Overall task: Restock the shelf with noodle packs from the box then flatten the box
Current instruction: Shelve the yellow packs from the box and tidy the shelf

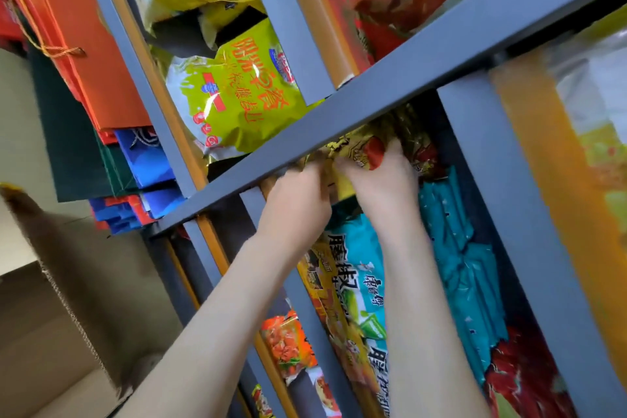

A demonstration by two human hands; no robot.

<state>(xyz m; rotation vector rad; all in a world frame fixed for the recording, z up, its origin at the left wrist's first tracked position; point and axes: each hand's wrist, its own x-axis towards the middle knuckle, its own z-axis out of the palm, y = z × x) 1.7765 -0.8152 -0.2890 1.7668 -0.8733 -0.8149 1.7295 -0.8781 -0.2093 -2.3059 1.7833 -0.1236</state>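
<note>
Both hands reach into the grey shelf (390, 78), just under its slanted front rail. The left hand (298, 200) and the right hand (383, 176) are close together, almost touching, and both grasp one yellow noodle pack (359, 149) with red print. The pack sits above the fingers, partly hidden behind the rail, so only its lower edge shows. The fingers of both hands are curled onto it.

In the same compartment, below the hands, lies a teal noodle pack (356, 278) with large characters, and to its right a row of teal packs (464, 248) stands on edge; I cannot count them surely. The compartment above holds two yellow-green bags (237, 95). At the lower left is the open cardboard box (68, 299); its inside is blurred and I cannot tell its contents.
</note>
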